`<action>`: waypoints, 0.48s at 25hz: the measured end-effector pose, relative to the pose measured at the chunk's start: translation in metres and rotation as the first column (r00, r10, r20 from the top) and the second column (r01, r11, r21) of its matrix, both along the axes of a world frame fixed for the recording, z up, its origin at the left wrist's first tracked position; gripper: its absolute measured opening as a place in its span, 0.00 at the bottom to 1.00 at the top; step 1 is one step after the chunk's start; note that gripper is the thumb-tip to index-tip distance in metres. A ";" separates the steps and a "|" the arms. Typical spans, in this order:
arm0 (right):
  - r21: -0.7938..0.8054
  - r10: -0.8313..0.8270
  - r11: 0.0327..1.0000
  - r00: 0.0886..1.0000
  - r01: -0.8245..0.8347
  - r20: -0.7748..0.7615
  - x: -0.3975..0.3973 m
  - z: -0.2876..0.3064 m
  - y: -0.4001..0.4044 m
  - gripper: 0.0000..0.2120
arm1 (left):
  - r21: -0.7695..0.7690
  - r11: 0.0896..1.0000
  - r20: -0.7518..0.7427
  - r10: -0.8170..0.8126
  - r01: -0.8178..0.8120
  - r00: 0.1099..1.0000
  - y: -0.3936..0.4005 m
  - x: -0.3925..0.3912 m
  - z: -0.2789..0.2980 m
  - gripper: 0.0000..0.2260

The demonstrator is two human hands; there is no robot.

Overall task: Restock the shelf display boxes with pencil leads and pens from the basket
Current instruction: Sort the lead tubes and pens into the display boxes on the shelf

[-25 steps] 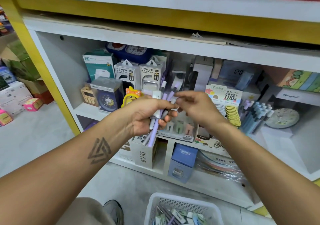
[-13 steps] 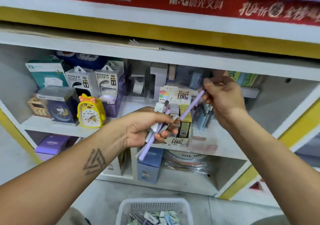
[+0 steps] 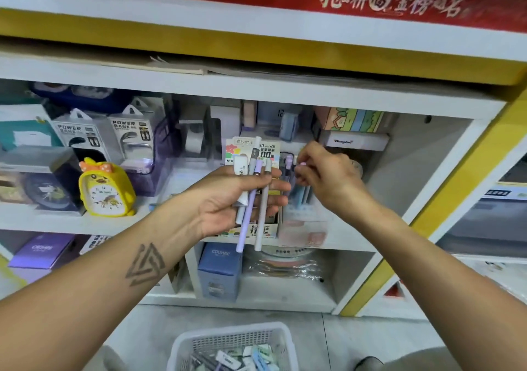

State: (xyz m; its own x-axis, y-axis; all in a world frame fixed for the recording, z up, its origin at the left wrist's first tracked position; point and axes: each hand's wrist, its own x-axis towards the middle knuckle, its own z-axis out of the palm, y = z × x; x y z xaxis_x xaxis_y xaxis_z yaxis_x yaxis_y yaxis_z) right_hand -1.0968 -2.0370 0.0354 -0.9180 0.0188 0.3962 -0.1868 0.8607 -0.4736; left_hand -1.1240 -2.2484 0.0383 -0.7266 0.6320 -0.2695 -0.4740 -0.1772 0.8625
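The left hand [image 3: 225, 199] gripped a bundle of pens [image 3: 258, 196] in front of the pencil-lead display box [image 3: 265, 229] on the shelf [image 3: 350, 236]. The right hand [image 3: 328, 175] pinched a purple pen [image 3: 302, 164] over the pen display box [image 3: 306, 228] just beside it. The white basket [image 3: 228, 339] sat on the floor below.

Pens [image 3: 296, 194] crowd the display box [image 3: 306, 228]; shelf right open.

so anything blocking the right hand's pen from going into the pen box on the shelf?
Nothing visible. The right hand pinches a pen at its pink cap directly over the pen display box. The left hand, gripping the remaining pens, sits beside it to the left, not across the opening.
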 end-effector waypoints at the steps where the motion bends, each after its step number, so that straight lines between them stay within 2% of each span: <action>1: 0.026 0.016 1.000 1.000 -0.016 0.005 0.000 -0.002 0.000 0.07 | 0.011 1.000 0.015 -0.001 0.001 1.000 0.002 0.000 -0.001 0.13; 3: 0.049 0.025 0.998 0.999 -0.027 0.031 0.000 -0.006 0.000 0.06 | 0.023 1.000 0.040 0.003 -0.004 0.999 0.004 0.002 -0.001 0.16; 7: -0.034 0.000 0.999 0.997 0.002 0.071 -0.003 -0.010 -0.003 0.08 | 0.024 1.000 0.043 -0.001 0.000 0.999 0.006 0.004 -0.003 0.15; 10: -0.009 -0.013 1.000 0.999 0.012 -0.035 -0.008 -0.013 -0.002 0.03 | 0.022 1.000 0.029 -0.017 0.017 0.999 0.005 0.006 -0.003 0.11; 12: 0.112 0.012 0.994 0.995 -0.001 -0.099 -0.011 -0.014 0.000 0.04 | 0.010 1.000 0.006 -0.026 0.026 1.000 0.003 0.007 -0.004 0.11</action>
